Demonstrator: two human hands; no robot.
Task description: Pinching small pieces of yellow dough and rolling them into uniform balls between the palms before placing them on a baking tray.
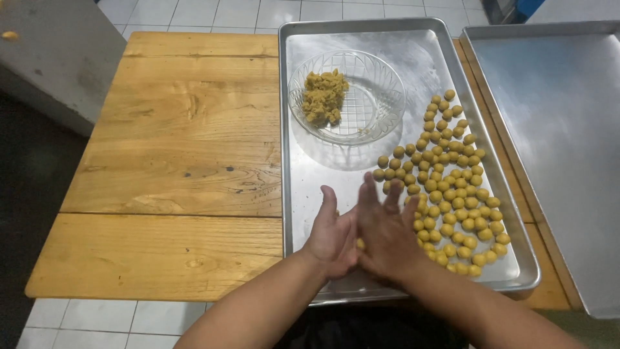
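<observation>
Both your hands, left hand (pixel 332 236) & right hand (pixel 387 229), press palms together w/ a dough ball (pixel 360 243) clamped between, over the metal tray (pixel 310 194) near rolled balls (pixel 452 194) on the tabletop (pixel 181 142)

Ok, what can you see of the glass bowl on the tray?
The glass bowl is clear, round and shallow, with a ribbed cut pattern. It sits upright at the far end of the metal tray. A lump of crumbly yellow-brown dough lies against its left side, the rest bare. Neither hand touches it.
</observation>
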